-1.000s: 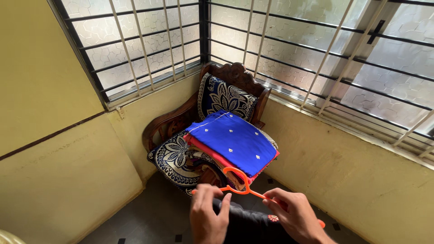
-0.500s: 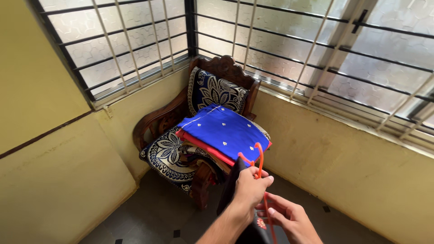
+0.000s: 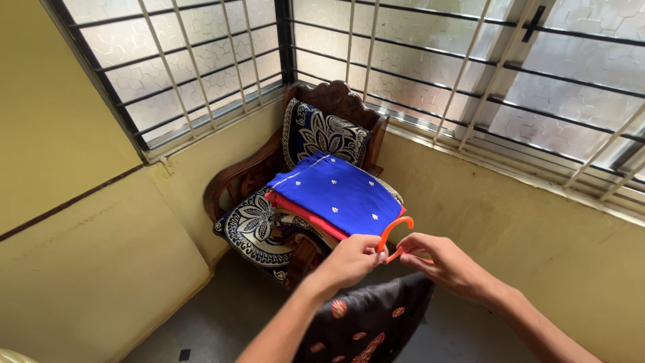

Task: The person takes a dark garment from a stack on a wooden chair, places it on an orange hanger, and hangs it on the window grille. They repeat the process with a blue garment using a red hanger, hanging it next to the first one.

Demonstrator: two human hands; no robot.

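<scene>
My left hand [image 3: 351, 261] and my right hand [image 3: 435, 259] both grip an orange plastic hanger [image 3: 394, 233] near its hook, held out in front of me. A black garment with orange-red motifs [image 3: 373, 316] hangs below the hanger, draped under my forearms. Just beyond my hands stands a carved wooden chair [image 3: 329, 101] with dark blue floral cushions. On its seat lies a stack of folded clothes topped by a bright blue cloth with small white dots [image 3: 336, 193], with a red layer under it.
The chair sits in a corner of yellow walls [image 3: 87, 255] under barred frosted windows [image 3: 430, 60]. A low yellow wall [image 3: 537, 255] runs along the right. Dark tiled floor [image 3: 222, 323] lies in front of the chair.
My hands rose and moved apart on the hanger. Its hook turned from upright to tilted right, and the black garment now hangs spread below it, showing its motifs.
</scene>
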